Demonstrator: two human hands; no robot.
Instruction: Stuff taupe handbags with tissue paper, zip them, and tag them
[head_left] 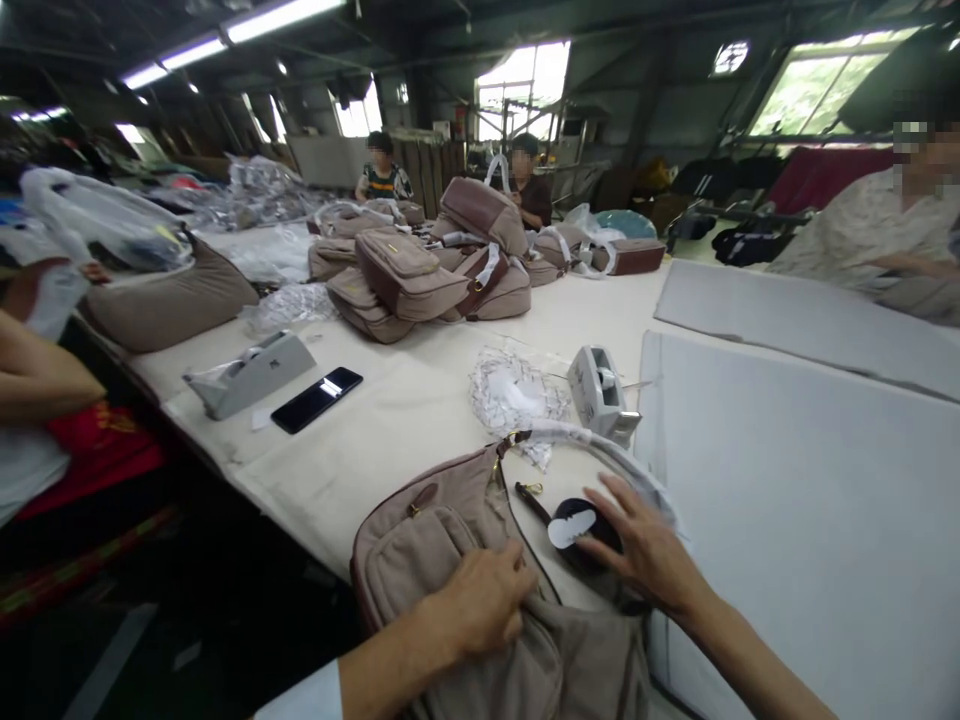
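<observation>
1. My left hand [484, 600] grips the taupe shoulder bag [409, 535] by its opening, on the tabletop [300, 490] before me.
2. My right hand [645, 545] spreads wide at the dark coiled strap [598, 530], beside the bag's opening.

Factory-type workshop handling bags: long shared table [292, 500] with a pile of near-identical taupe bags [409, 275], a matching bag [420, 510] in the foreground, heaps of clear wrap [262, 190], tape dispensers [259, 375] and big grey sheets [810, 500]. Several workers [384, 180] around it: two at the far side, one off to the right, an arm in from the left. Building's a large dim hall, tube lights [285, 18] overhead, dark roof framing, windows [525, 85] along the back wall.
</observation>
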